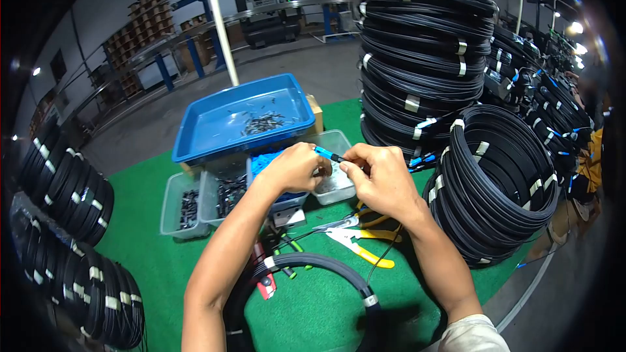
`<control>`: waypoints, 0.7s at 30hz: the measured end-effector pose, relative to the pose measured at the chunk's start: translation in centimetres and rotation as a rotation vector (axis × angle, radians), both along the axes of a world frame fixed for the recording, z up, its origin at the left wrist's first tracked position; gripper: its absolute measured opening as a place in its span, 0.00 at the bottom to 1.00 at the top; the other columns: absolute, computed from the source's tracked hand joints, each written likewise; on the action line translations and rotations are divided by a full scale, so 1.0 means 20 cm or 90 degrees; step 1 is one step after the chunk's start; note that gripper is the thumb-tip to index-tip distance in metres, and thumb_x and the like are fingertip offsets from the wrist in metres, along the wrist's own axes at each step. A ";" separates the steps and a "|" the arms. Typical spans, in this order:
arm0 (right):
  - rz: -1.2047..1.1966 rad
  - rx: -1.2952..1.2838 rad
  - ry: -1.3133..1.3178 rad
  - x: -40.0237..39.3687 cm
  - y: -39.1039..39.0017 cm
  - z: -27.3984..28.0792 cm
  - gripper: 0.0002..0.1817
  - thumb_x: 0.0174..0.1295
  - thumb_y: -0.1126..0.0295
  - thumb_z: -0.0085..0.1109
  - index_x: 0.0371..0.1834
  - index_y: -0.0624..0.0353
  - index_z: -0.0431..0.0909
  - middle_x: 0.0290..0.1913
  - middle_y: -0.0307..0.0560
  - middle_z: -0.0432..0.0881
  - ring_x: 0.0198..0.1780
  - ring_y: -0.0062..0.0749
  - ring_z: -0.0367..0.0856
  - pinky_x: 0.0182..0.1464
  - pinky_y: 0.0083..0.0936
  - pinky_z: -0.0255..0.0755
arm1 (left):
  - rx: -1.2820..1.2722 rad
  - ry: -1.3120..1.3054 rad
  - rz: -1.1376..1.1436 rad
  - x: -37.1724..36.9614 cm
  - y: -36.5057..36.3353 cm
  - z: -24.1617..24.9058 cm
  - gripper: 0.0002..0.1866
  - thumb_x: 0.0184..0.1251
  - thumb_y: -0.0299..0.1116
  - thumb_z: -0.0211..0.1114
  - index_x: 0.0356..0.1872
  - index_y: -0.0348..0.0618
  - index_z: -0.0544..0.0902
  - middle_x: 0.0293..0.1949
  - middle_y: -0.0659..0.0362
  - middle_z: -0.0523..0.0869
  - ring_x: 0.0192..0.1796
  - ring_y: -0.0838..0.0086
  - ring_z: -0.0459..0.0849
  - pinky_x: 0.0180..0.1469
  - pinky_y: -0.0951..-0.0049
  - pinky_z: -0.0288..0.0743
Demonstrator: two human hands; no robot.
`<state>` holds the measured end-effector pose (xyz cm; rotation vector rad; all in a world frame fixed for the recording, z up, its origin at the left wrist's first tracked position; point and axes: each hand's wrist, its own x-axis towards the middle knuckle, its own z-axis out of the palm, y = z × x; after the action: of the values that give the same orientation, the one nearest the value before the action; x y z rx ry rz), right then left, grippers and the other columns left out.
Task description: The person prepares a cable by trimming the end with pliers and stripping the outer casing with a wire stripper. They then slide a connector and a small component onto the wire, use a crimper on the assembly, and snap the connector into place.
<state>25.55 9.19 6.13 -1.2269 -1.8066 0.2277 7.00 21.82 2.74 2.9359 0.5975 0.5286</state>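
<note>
My left hand (298,168) and my right hand (383,177) meet above the clear bins, both with fingers closed. Between them is a small blue-and-black cable connector (330,155). The right thumb and fingers pinch its black end, while the left fingers are at its blue end. A thin black cable (389,248) hangs below my right hand toward a black cable coil (313,259) in front of me. Yellow-handled strippers (362,248) and scissors (338,223) lie below the hands. Left of them are a red-handled tool (265,285) and a green-handled tool (291,248), partly hidden.
A blue tray (195,132) with loose small parts stands behind clear bins (171,212) of black pieces. Tall stacked cable coils (424,45) and a wide coil (502,182) rise at the right. More coils (85,287) line the left edge of the green table (140,186).
</note>
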 end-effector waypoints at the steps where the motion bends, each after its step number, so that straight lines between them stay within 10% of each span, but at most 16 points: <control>1: 0.012 0.005 0.003 -0.02 -0.01 0.00 0.08 0.60 0.74 0.62 0.36 0.70 0.84 0.28 0.63 0.85 0.30 0.51 0.87 0.36 0.38 0.79 | 0.005 0.003 0.012 -0.07 -0.07 0.02 0.07 0.48 0.30 0.72 0.30 0.43 0.88 0.30 0.54 0.86 0.40 0.54 0.85 0.43 0.57 0.78; 11: 0.240 -0.027 -0.016 -0.23 -0.14 -0.07 0.09 0.61 0.72 0.65 0.40 0.66 0.85 0.33 0.57 0.87 0.34 0.43 0.88 0.38 0.34 0.78 | -0.146 -0.573 0.275 -0.75 -0.73 0.01 0.07 0.58 0.25 0.75 0.37 0.36 0.91 0.34 0.53 0.92 0.36 0.73 0.88 0.42 0.75 0.78; 21: 0.275 0.076 -0.016 -0.34 -0.21 -0.13 0.07 0.58 0.75 0.68 0.39 0.63 0.87 0.31 0.50 0.87 0.28 0.34 0.84 0.32 0.25 0.75 | -0.193 -0.568 0.186 -0.78 -0.80 -0.04 0.07 0.55 0.24 0.76 0.35 0.38 0.91 0.34 0.55 0.92 0.37 0.74 0.90 0.44 0.74 0.82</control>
<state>18.68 4.93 3.54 -0.7490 -2.0625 0.3419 -8.63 5.82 1.87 2.0215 0.8522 1.4863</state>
